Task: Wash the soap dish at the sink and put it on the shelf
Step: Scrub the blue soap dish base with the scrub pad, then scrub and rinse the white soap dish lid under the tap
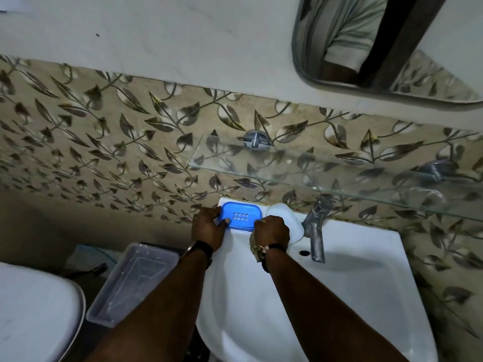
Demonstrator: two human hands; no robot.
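Observation:
The blue soap dish (241, 215) lies on the back left ledge of the white sink (360, 273), slotted side up. My left hand (207, 228) grips its left end, thumb on the rim. My right hand (271, 231) rests at the dish's right end, fingers curled down; a scrubber-like tuft shows under its wrist, and I cannot tell what it holds. A white lid or dish part (286, 220) lies just right of that hand. The glass shelf (326, 168) hangs on the wall above the sink.
A chrome tap (316, 226) stands right of the white part, spout over the basin. A clear plastic box (133, 280) sits left of the sink, beside a white toilet (34, 314). A mirror (379, 45) hangs at the upper right.

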